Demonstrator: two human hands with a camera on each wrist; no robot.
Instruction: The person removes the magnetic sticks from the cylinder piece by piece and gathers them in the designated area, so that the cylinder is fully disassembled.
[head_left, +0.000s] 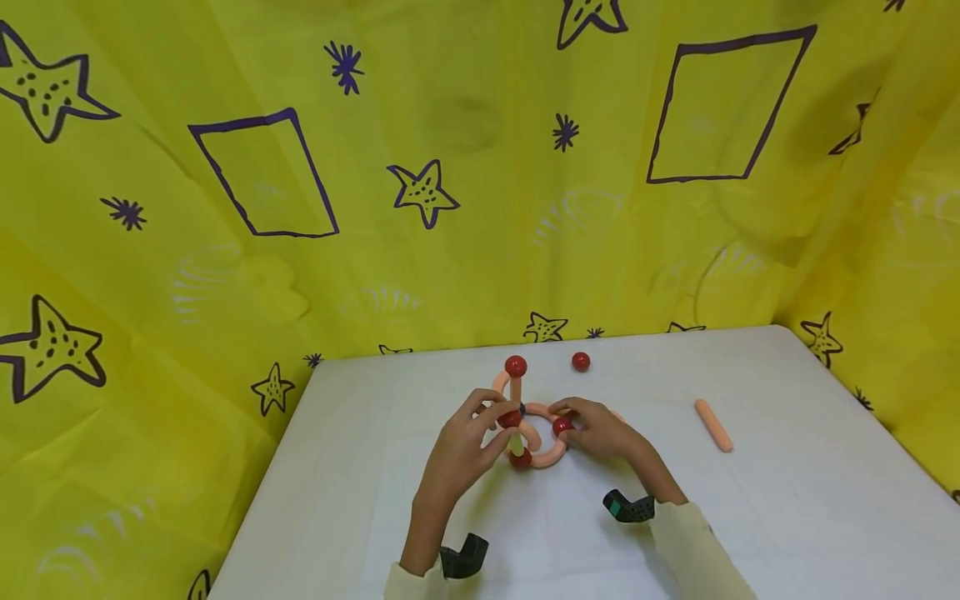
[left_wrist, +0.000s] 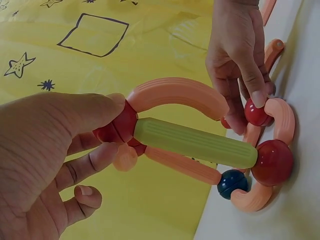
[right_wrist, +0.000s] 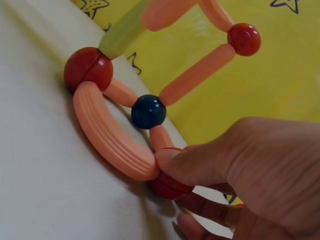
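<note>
A structure of balls and plastic rods stands on the white table. Thumb and fingers of my left hand [head_left: 461, 446] pinch a red ball [left_wrist: 117, 125] atop an upright green rod [left_wrist: 197, 142]. A curved orange piece [left_wrist: 177, 92] runs from that ball. Down at the ring of curved orange pieces [right_wrist: 112, 132], my right hand [head_left: 603, 429] pinches another red ball [right_wrist: 172, 186]. The ring also joins a dark blue ball [right_wrist: 148, 111] and a red ball [right_wrist: 88, 69] under the green rod. From the blue ball a straight orange rod [right_wrist: 197, 75] rises to a further red ball [right_wrist: 244, 39].
A loose red ball [head_left: 581, 362] lies behind the structure. To the right, a straight orange rod [head_left: 713, 425] rests on the white table [head_left: 360, 467]. Part of another orange piece [head_left: 617, 416] shows behind my right hand. A yellow patterned curtain [head_left: 480, 275] hangs along the table's back edge.
</note>
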